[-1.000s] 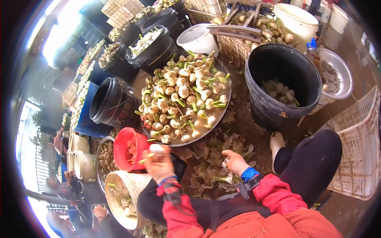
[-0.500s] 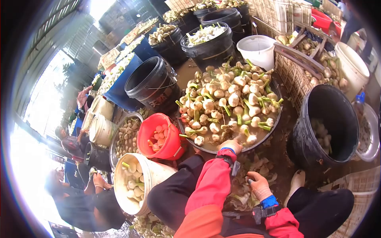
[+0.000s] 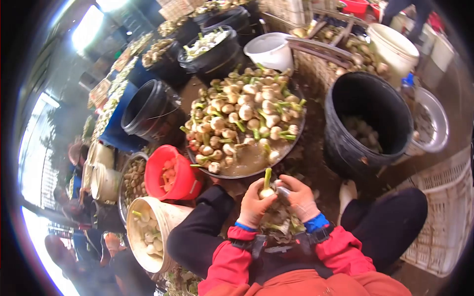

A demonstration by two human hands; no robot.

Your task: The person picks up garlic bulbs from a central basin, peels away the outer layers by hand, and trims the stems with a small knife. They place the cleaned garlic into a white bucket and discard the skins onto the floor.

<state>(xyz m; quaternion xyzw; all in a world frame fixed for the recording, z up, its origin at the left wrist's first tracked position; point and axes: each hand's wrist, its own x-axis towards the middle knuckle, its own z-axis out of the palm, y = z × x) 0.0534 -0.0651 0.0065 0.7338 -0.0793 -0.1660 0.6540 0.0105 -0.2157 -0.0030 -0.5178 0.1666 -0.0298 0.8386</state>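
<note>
My left hand (image 3: 253, 205) is closed around a garlic bulb (image 3: 267, 191), its cut green stem pointing up. Close against the bulb, my right hand (image 3: 300, 199) is closed on a small grey blade-like tool (image 3: 283, 192), mostly hidden by the fingers. Both hands meet in front of my body, over a heap of peeled skins and leaves (image 3: 281, 224). Just beyond them stands a wide metal basin (image 3: 243, 175) with a pile of garlic bulbs (image 3: 242, 111) and muddy water at its near side.
To the left are a red bucket (image 3: 191, 181) and a white bucket (image 3: 170, 217) holding trimmed bulbs. A tall black bucket (image 3: 340, 143) with bulbs inside stands at right, near a plastic crate (image 3: 439, 217). Another person (image 3: 128, 269) sits at far left. More buckets line the back.
My left hand has come back from the basin's near edge with a garlic bulb. My right hand has moved up beside it. The view has shifted, so the surroundings sit further left.
</note>
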